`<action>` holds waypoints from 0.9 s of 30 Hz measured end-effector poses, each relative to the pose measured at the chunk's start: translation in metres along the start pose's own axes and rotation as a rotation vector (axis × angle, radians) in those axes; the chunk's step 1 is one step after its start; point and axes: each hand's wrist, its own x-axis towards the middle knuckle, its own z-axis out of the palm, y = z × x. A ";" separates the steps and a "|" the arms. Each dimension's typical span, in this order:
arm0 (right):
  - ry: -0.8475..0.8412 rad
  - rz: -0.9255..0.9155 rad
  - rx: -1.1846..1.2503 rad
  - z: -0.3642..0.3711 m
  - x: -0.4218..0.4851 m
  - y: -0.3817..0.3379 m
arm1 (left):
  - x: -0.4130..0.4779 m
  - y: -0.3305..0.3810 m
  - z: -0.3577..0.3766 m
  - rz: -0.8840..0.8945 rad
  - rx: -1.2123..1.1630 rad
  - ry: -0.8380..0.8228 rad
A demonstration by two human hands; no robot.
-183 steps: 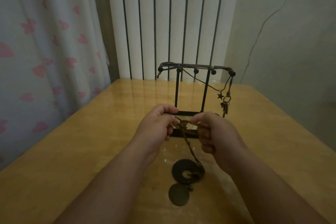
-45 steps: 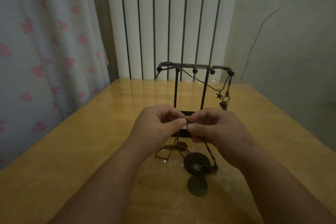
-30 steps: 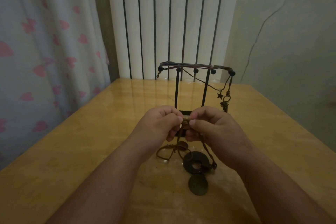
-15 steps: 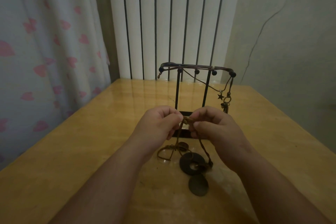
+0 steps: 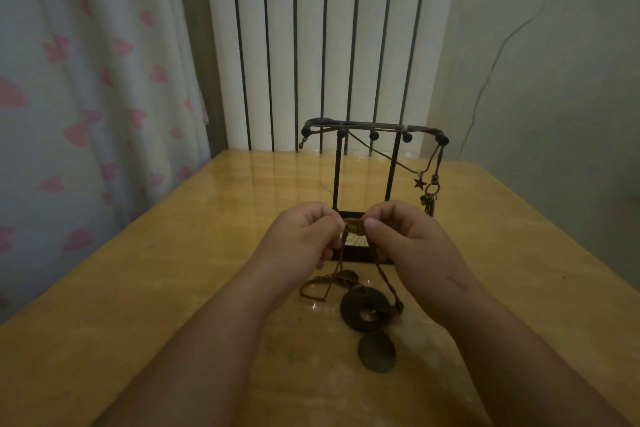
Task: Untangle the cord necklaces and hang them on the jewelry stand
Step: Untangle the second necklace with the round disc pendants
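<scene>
- My left hand and right hand: both curled, thumb and forefinger tips pinching the brown cord tangle between them, above the table.
- 2 cord strands drop from the pinch to the tabletop below my hands.
- Ring pendant lies flat below my right hand, nearer me.
- Oval disc pendant is just beyond it toward me; can't tell if they touch.
- Small cord loop lies under my left hand.
- Jewelry stand is upright just behind both hands.
- 1 star-charm necklace hangs off its top bar, up-right of my right hand.
</scene>
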 end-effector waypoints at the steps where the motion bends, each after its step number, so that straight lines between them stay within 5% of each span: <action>1: 0.007 -0.011 0.008 -0.001 0.000 0.000 | 0.000 0.000 0.000 -0.002 -0.003 -0.004; 17: 0.024 -0.044 -0.222 0.002 0.000 0.001 | -0.003 -0.002 0.001 0.059 0.145 0.001; 27: 0.073 0.131 0.270 -0.002 0.001 -0.003 | 0.000 -0.004 0.003 -0.040 -0.003 -0.030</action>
